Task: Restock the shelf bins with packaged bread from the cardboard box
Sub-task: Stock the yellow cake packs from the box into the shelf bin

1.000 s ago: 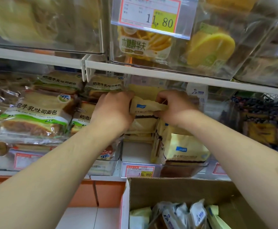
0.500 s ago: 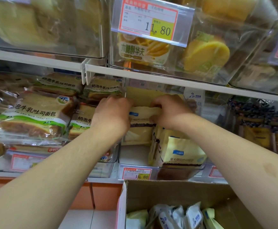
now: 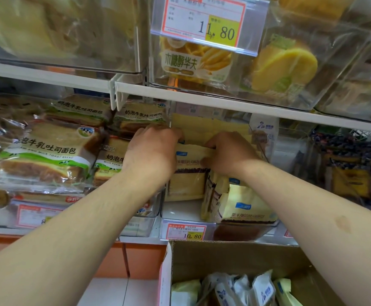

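Gripping one pale yellow bread pack [image 3: 187,161] from both sides, the two hands worked inside the clear shelf bin [image 3: 186,209].

The left hand [image 3: 152,154] had its fingers closed around the left edge of the pack, and the right hand [image 3: 228,154] pinched its right top edge, thumb in front. The pack stood upright near the back of the bin, under the white shelf rail [image 3: 224,101]. More packs of the same kind [image 3: 244,205] leaned at the front right corner of the bin. Below, the open cardboard box [image 3: 235,255] held other packs. Milk toast loaves [image 3: 41,155] lay in the bin at the left.
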### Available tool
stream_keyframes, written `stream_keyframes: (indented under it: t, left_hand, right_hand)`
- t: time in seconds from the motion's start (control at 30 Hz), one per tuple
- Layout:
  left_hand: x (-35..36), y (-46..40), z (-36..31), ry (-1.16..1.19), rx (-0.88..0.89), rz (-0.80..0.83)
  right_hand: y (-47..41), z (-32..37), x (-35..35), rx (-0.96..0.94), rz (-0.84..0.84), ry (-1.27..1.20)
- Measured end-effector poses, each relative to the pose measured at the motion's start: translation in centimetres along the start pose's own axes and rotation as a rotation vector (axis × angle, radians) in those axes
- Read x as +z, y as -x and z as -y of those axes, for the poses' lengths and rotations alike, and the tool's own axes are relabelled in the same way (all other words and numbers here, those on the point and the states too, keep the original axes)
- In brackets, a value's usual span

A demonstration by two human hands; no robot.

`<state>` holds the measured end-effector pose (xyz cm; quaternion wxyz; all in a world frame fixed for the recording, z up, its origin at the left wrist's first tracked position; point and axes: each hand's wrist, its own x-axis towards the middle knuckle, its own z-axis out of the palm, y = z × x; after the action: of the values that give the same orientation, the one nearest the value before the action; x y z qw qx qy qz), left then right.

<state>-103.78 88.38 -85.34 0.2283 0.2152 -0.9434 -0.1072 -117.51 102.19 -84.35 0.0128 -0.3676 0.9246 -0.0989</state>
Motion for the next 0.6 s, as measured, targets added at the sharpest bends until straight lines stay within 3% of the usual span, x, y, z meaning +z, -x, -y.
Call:
stream_keyframes:
  t: [0.3, 0.6]
  left_hand:
    - [-1.5, 2.0, -0.5, 0.107, 0.094, 0.015]
    - [-5.0, 8.0, -5.5, 0.265, 0.274, 0.098]
  right_hand:
    - [3.1, -1.1, -2.7, 0.040, -0.039, -0.184]
    - [18.6, -3.7, -5.7, -0.082, -0.359, -0.335]
